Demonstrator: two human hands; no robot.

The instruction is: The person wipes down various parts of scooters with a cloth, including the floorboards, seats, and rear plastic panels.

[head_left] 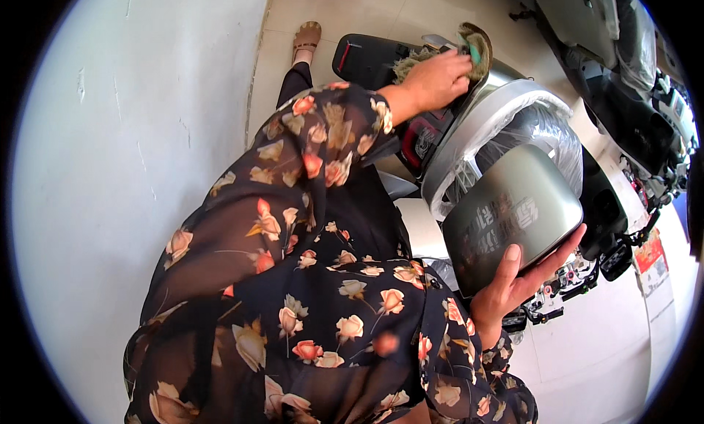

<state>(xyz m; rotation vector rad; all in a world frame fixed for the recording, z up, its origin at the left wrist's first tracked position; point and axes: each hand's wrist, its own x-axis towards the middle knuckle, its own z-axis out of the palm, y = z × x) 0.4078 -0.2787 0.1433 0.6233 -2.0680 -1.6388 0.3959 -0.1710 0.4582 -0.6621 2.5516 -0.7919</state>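
My left hand (438, 81) is closed on a shaggy olive-brown cloth (477, 46) with a teal patch, bunched against the dark upper part of a scooter or similar vehicle. More of the cloth hangs out on the left side of the hand. Lower right, my right hand (510, 288) rests on the lower edge of a rounded panel (513, 211), metallic grey fading to dark, with pale markings. Its thumb and fingers are stretched apart, the thumb against the panel's face and the fingers along its edge. Between the hands curves a pale grey plastic-wrapped rail (469, 142).
A black part with a red strip (359, 61) juts out at the upper left of the vehicle. Beside the rail sits a black seat in clear film (539, 134). More vehicles (623, 79) stand along the right. A pale wall (132, 167) rises on the left.
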